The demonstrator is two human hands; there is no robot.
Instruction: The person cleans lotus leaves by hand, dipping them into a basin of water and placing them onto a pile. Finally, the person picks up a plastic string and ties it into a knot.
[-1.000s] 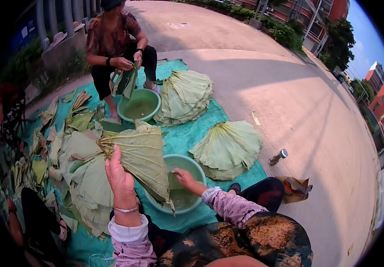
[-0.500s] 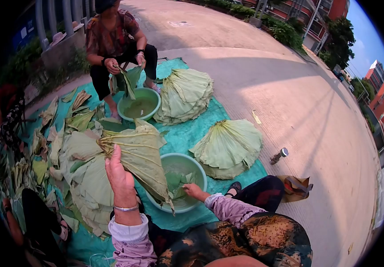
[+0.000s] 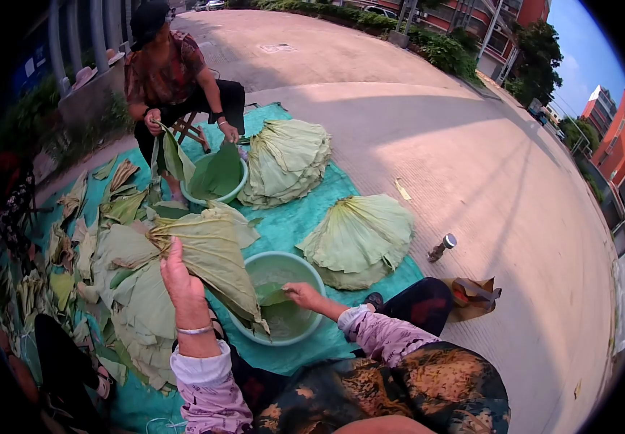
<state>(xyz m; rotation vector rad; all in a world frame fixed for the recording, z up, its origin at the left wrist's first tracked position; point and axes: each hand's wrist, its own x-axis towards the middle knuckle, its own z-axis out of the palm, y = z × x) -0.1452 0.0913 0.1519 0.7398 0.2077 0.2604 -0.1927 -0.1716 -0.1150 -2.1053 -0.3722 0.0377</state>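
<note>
- My right hand point(image 3: 303, 296) pinches a leaf point(image 3: 270, 294) at the eleven o'clock basin point(image 3: 294, 267), apparently wetting it
- Left hand point(image 3: 186, 289) against leaf fan point(image 3: 207, 249), closure hidden
- Next wants a light pinch

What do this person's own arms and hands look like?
The left grip and right grip are ordinary human hands, without gloves. A silvery bangle circles the left wrist. Both forearms wear pinkish-purple sleeves printed with small dark markings, ending in whitish cuffs. No cables show on either arm.
</note>
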